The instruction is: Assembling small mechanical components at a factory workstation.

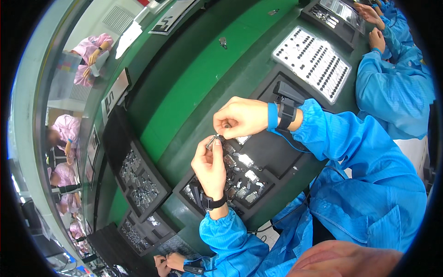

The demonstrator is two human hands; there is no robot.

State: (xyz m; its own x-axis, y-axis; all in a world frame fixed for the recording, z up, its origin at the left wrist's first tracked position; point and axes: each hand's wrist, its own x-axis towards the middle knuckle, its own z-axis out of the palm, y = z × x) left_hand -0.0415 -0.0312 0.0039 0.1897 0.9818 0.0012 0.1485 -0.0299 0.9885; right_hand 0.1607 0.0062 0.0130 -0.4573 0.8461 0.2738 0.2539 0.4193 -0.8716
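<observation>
My left hand point(210, 167) pinches a small metallic component point(213, 141) between thumb and fingers. My right hand point(243, 115) reaches in from the right, its fingers closed at the upper end of that component. Whatever lies between the right fingertips is mostly hidden. Both hands are above a black compartmented tray point(272, 150). Loose silvery components point(252, 176) lie scattered in its near compartment, partly under my left hand. Black wrist devices sit on both wrists, and a blue band point(272, 116) with a cord circles the right one.
A green conveyor belt point(184, 104) runs beyond the tray, carrying a small part point(223, 43). A clear tray point(336, 93) with rows of black round pieces stands at upper right. Another black tray point(159, 207) of components is at left. Co-workers sit at both sides and across.
</observation>
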